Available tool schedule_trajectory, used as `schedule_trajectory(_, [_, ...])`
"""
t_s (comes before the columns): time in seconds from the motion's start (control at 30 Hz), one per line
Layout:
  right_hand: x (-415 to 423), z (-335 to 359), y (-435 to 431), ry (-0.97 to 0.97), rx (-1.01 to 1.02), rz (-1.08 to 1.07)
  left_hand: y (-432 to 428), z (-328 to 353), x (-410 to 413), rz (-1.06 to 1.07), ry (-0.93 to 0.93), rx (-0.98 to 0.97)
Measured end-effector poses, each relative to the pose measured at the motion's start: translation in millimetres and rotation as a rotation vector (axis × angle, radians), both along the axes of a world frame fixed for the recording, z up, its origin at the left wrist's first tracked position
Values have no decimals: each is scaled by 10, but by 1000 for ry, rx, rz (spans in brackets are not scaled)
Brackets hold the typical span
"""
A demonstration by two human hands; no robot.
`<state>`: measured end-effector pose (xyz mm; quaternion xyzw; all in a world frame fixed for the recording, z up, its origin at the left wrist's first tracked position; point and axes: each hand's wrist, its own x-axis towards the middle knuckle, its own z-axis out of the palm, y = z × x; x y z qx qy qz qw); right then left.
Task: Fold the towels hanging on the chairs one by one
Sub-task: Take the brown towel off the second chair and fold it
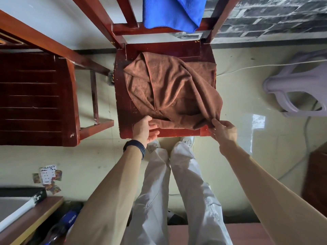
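A brown towel (169, 89) lies rumpled on the seat of a red wooden chair (123, 96) directly below me. My left hand (144, 129) holds the towel's near left edge at the seat's front, thumb on top and fingers underneath. At the near right corner my right hand (223, 130) pinches the cloth and lifts it slightly off the seat. A blue towel (173, 13) hangs over the chair's backrest at the top of the view.
A second red wooden chair (35, 96) stands to the left. A pale plastic stool (297, 82) lies on the tiled floor at right, with a cable beside it. Playing cards (47, 175) are scattered on the floor at lower left. My legs stand before the seat.
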<state>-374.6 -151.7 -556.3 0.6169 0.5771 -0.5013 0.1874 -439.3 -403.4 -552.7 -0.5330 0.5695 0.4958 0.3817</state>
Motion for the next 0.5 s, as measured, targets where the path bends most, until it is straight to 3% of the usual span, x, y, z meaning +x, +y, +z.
schedule_trajectory(0.17, [7, -20, -15, -5, 11, -5, 115, -123, -73, -175, 229, -223])
schedule_trajectory(0.27, [15, -40, 0, -6, 2, -13, 170, -170, -135, -283, 344, -243])
schedule_trajectory(0.5, [30, -89, 27, 3, -4, -21, 343, -213, -305, -135, 231, -228])
